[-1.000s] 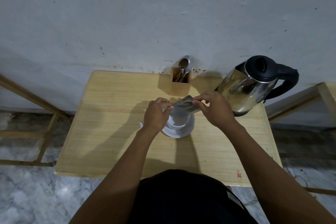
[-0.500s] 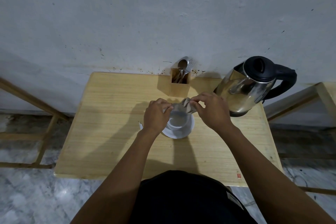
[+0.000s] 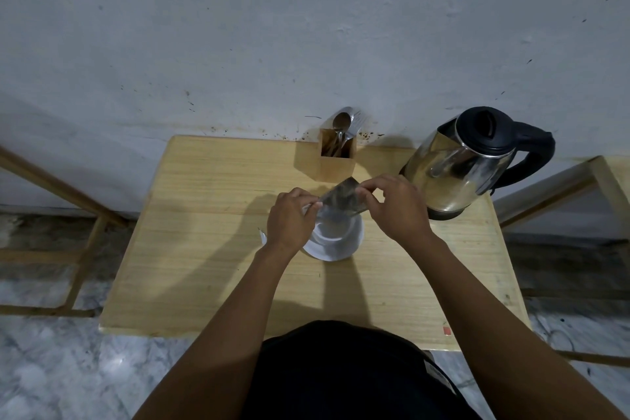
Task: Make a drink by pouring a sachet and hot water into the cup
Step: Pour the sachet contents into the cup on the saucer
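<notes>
Above the white cup [image 3: 335, 227], both the left hand [image 3: 289, 222] and right hand [image 3: 397, 206] pinched the sachet [image 3: 344, 198], its long axis slanting up-right, its print unreadable.

A single wide-angle view is given, taken from the person's head and aimed forward and steeply down. The pale wooden surface [image 3: 211, 249] is seen from close above, filling the middle of the frame, with the grey plastered wall [image 3: 238, 27] across the upper half and the marbled floor [image 3: 51, 368] along the lower edges. No second view is provided, so nothing is shared.
</notes>
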The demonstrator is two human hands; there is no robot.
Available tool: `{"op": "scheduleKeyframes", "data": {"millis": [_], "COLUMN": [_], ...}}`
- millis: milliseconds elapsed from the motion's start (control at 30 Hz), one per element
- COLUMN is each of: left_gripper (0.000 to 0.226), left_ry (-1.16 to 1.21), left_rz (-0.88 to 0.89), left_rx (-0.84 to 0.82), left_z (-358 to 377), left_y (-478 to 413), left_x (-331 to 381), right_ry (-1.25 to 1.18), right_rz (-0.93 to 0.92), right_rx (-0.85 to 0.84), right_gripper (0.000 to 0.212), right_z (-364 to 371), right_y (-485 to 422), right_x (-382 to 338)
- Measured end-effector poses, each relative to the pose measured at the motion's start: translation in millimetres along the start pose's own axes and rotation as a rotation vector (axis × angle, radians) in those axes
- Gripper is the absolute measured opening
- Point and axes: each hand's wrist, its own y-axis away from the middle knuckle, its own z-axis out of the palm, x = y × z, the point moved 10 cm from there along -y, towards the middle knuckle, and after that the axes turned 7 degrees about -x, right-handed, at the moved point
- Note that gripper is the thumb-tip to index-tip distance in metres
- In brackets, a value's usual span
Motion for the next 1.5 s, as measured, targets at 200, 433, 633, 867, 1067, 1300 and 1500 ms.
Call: {"op": "scheduleKeyframes", "data": {"millis": [200,433,633,867,1067,1300,1500], "left_gripper": [0.023,0.021,0.017,0.019,0.016,0.011,0.017], "left_ry": [0.026,0.039,0.192,0.586,0.682,0.605,0.635], "left_rz": [-0.023,-0.030,-0.069,-0.250,-0.283,-0.324,-0.323], "left_rx": [-0.024,-0.032,-0.043,-0.060,-0.045,0.009,0.017], "left_z": [0.1,-2.3,-4.5,-19.7,-25.4,-43.0,-53.2], "left_y": [-2.9,-4.9,-5.5,-0.7,0.6,-5.6,-9.1], "left_x": [-4.6,-5.2,-3.8,-5.4,-1.4,17.8,31.5], "right_ry": [-0.018,-0.026,-0.240,-0.837,-0.627,-0.190,-0.200], "right_rz": [0.072,0.076,0.173,0.505,0.474,-0.112,-0.222], "right_rx": [-0.072,-0.055,-0.101,-0.249,-0.210,-0.202,0.081], "right_gripper": [0.013,0.015,0.016,0.024,0.038,0.063,0.012], "right_z": [4.1,0.6,5.4,33.3,37.9,21.1,-1.6], "right_y": [-5.1,-5.3,-2.4,15.3,13.4,22.1,19.4], "right_x": [10.6,5.7,17.0,43.2,44.2,-46.4,-55.1]}}
